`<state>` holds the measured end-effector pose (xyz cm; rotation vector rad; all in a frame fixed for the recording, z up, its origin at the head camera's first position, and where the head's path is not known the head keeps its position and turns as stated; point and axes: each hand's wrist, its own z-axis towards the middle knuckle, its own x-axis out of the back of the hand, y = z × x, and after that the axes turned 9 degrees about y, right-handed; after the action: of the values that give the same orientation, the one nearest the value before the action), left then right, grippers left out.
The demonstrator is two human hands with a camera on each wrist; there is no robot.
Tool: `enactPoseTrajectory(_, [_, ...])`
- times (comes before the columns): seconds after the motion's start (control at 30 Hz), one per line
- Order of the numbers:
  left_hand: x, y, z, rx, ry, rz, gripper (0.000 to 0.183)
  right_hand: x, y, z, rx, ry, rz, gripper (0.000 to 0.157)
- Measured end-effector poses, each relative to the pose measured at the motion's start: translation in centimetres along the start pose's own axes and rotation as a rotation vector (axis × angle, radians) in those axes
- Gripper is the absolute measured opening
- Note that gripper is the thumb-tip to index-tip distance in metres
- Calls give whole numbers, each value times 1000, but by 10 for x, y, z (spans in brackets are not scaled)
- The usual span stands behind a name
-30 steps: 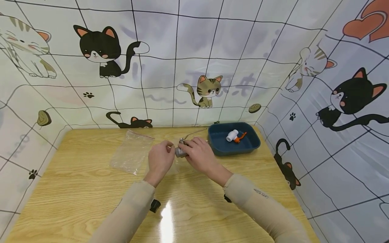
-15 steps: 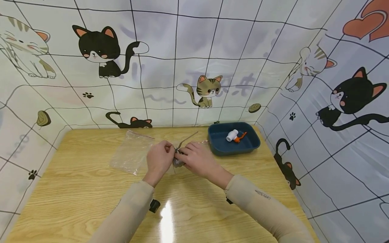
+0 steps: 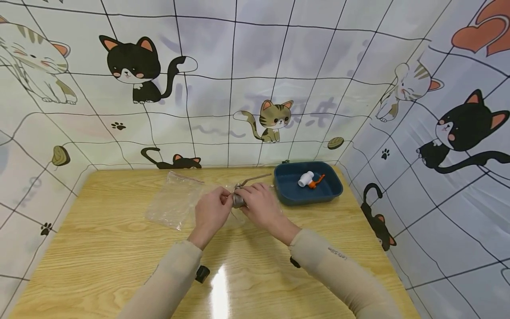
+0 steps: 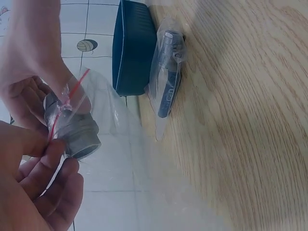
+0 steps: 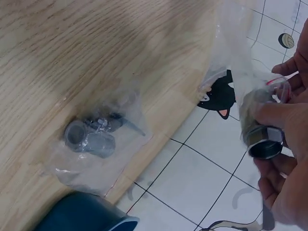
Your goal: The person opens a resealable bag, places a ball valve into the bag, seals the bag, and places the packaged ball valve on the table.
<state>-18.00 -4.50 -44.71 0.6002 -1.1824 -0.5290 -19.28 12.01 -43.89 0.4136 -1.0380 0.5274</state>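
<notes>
A grey metal valve (image 3: 239, 200) with a long thin lever (image 3: 256, 179) is in my right hand (image 3: 260, 206), which grips its body from the right. Its hexagonal, hollow end (image 5: 265, 144) faces the camera in the right wrist view. My left hand (image 3: 213, 210) pinches the red-edged mouth of a clear zip bag (image 4: 115, 110) right beside the valve. The film overlaps the valve in the left wrist view, and the bag hangs loose below the fingers. Fingers hide part of the valve's body.
A second clear bag (image 3: 173, 201) lies flat on the wooden table (image 3: 119, 248), left of the hands. A blue tray (image 3: 308, 197) at the back right holds a white valve with an orange handle (image 3: 308, 179). Beside the tray, another bag holds a grey fitting (image 5: 96, 143).
The valve has tipped down and come back up between the hands, its lever swinging with it. Both hands stay close together in the same area.
</notes>
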Motion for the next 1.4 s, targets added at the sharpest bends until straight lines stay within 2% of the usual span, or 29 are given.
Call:
enactPoseTrajectory(0.2, [-1, -5, 1, 25, 20, -41, 14, -2, 5, -2, 168, -26, 16, 48])
enactPoseTrajectory(0.27, [0, -6, 1, 23, 23, -56, 14, -2, 5, -2, 186, -55, 31, 48])
enactPoseTrajectory(0.33, [0, -6, 0, 15, 9, -73, 14, -2, 5, -2, 147, -91, 62, 48])
enactPoseTrajectory(0.5, [0, -4, -4, -15, -60, -150, 12, -3, 2, 2, -92, -145, 132, 49])
enactPoseTrajectory(0.57, [0, -3, -4, -18, -72, -180, 12, -3, 2, 3, -142, -144, 140, 50])
enactPoseTrajectory(0.63, [-1, -2, -4, -12, -64, -192, 12, -3, 1, 4, -141, -142, 154, 47])
enactPoseTrajectory(0.87, [0, -4, -2, 19, -46, -208, 11, -4, 5, 0, 16, -146, 153, 36])
enactPoseTrajectory(0.97, [0, -5, -2, 16, -61, -220, 11, -5, 6, 0, 9, -170, 196, 34])
enactPoseTrajectory(1.17, [-1, -5, -4, 1, -89, -235, 12, -10, 6, 4, -75, -224, 222, 40])
enactPoseTrajectory(1.33, [1, -5, -4, 6, -78, -254, 12, -10, 8, 6, 2, -197, 247, 17])
enactPoseTrajectory(1.4, [2, -5, -3, 5, -70, -260, 12, -10, 9, 6, 27, -188, 282, 13])
